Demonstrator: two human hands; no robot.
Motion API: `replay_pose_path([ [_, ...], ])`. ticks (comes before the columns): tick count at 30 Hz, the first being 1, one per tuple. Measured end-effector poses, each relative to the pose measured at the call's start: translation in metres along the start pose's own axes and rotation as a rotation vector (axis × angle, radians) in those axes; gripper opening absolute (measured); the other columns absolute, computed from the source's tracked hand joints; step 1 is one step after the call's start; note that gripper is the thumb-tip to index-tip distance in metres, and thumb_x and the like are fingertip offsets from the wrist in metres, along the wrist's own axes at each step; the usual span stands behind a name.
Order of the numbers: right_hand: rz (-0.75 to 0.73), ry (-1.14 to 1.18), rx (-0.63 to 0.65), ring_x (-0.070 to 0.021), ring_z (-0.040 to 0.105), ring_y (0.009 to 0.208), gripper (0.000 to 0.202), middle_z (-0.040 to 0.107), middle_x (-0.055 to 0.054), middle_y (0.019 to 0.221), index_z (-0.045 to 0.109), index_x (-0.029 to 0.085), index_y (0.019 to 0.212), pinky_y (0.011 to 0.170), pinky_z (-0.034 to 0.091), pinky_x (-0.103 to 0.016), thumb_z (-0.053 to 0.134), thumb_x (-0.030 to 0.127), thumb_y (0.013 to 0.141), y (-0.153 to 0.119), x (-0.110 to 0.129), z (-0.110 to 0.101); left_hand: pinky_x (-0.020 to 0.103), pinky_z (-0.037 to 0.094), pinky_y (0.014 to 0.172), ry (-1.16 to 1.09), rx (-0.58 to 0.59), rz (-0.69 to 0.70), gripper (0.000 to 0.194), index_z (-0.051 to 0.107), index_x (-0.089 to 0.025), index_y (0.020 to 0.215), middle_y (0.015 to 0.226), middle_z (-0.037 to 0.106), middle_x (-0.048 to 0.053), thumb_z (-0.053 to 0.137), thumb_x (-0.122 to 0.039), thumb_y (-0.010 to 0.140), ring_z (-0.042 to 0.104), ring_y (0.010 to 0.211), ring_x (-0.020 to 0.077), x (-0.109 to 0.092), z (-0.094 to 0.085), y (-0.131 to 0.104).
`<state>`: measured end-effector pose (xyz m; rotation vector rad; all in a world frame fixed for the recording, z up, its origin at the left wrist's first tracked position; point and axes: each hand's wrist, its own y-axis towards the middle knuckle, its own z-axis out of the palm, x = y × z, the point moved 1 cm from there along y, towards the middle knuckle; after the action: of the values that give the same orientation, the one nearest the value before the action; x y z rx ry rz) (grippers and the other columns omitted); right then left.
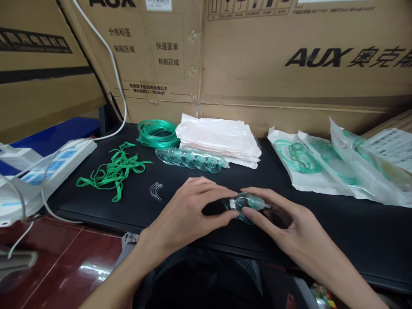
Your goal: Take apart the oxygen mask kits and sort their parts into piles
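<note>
A clear green mask (247, 201) sits over the middle of the black table (322, 231), close to its near edge, its nozzle end to the right. The left hand (193, 206) pinches its left end narrowly between thumb and fingers, by a pale strip; the right hand (288, 212) grips the body between thumb and fingers.

Left of the hands lie several thin wire strips (156, 191), and farther left a loose tangle of green straps (117, 169). On the far side, a row of nested masks (193, 160) lies just in front of a stack of white pouches (219, 139), with coiled green tubing (157, 134) to the left. At the right are overlapping clear-fronted packages (337, 171), green tubing visible inside.

Tall cardboard boxes (244, 81) wall off the far side. At the far left, a power strip (48, 171) takes up the table's end, and a white cable (112, 56) hangs down across a box.
</note>
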<state>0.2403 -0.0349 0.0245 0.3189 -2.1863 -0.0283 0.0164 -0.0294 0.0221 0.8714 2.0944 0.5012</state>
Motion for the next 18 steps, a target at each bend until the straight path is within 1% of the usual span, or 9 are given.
replay_pose_path([
  [4,-0.059,-0.047,-0.074,-0.0206,0.067,0.087,0.032,0.076,0.003,0.11,0.072,0.036,0.118,0.073,0.053,-0.031,0.073,0.05,0.089,-0.002,-0.005,0.002,0.033,0.048,0.096,-0.004,-0.009,-0.02,0.03,0.068,-0.022,0.122,0.112,0.077,-0.001,0.075,-0.023,0.093,0.068,0.102,0.016,-0.004,-0.003,0.002],
  [6,-0.059,-0.049,-0.14,-0.0216,0.068,0.088,0.033,0.076,0.002,0.113,0.072,0.036,0.118,0.068,0.053,-0.03,0.073,0.051,0.089,-0.006,-0.01,0.003,0.033,0.047,0.097,0.01,0.009,-0.047,0.027,0.067,-0.024,0.122,0.115,0.076,-0.002,0.072,-0.023,0.095,0.067,0.105,0.0157,-0.004,-0.01,0.0],
  [8,-0.038,-0.029,-0.189,-0.0224,0.07,0.085,0.035,0.076,0.0,0.11,0.073,0.035,0.117,0.063,0.054,-0.03,0.073,0.052,0.087,-0.012,-0.016,0.004,0.034,0.045,0.099,0.056,0.046,-0.101,0.021,0.066,-0.026,0.116,0.115,0.074,-0.004,0.071,-0.025,0.096,0.066,0.107,0.0161,0.0,-0.021,-0.006],
  [11,0.005,0.023,-0.22,-0.0221,0.071,0.076,0.039,0.077,-0.002,0.098,0.075,0.033,0.116,0.063,0.056,-0.03,0.073,0.055,0.084,-0.021,-0.022,0.003,0.037,0.044,0.1,0.158,0.108,-0.191,0.014,0.063,-0.026,0.104,0.114,0.072,-0.004,0.072,-0.025,0.094,0.064,0.107,0.0176,0.013,-0.043,-0.022],
  [13,0.043,0.066,-0.231,-0.0215,0.071,0.071,0.043,0.075,-0.002,0.089,0.076,0.031,0.115,0.064,0.057,-0.03,0.073,0.059,0.083,-0.024,-0.024,0.003,0.039,0.043,0.101,0.25,0.144,-0.218,0.012,0.061,-0.025,0.099,0.114,0.072,-0.002,0.072,-0.025,0.094,0.064,0.107,0.0188,0.024,-0.058,-0.033],
  [14,0.064,0.081,-0.234,-0.0214,0.071,0.07,0.045,0.074,-0.002,0.088,0.076,0.03,0.115,0.066,0.058,-0.031,0.072,0.06,0.082,-0.024,-0.025,0.003,0.04,0.043,0.102,0.299,0.159,-0.222,0.011,0.061,-0.025,0.097,0.115,0.071,-0.002,0.071,-0.026,0.094,0.064,0.108,0.0196,0.03,-0.065,-0.039],
  [16,0.086,0.092,-0.237,-0.0217,0.072,0.073,0.049,0.075,-0.004,0.092,0.076,0.028,0.115,0.068,0.059,-0.031,0.072,0.062,0.081,-0.023,-0.026,0.004,0.042,0.042,0.104,0.386,0.184,-0.227,0.011,0.062,-0.026,0.101,0.117,0.071,-0.001,0.071,-0.03,0.095,0.062,0.111,0.0216,0.04,-0.077,-0.048],
  [18,0.089,0.091,-0.234,-0.022,0.074,0.077,0.052,0.076,-0.006,0.101,0.075,0.027,0.117,0.071,0.06,-0.031,0.071,0.063,0.081,-0.021,-0.026,0.004,0.044,0.043,0.104,0.448,0.2,-0.241,0.021,0.063,-0.028,0.114,0.119,0.071,0.001,0.07,-0.036,0.096,0.061,0.115,0.0242,0.048,-0.085,-0.054],
])
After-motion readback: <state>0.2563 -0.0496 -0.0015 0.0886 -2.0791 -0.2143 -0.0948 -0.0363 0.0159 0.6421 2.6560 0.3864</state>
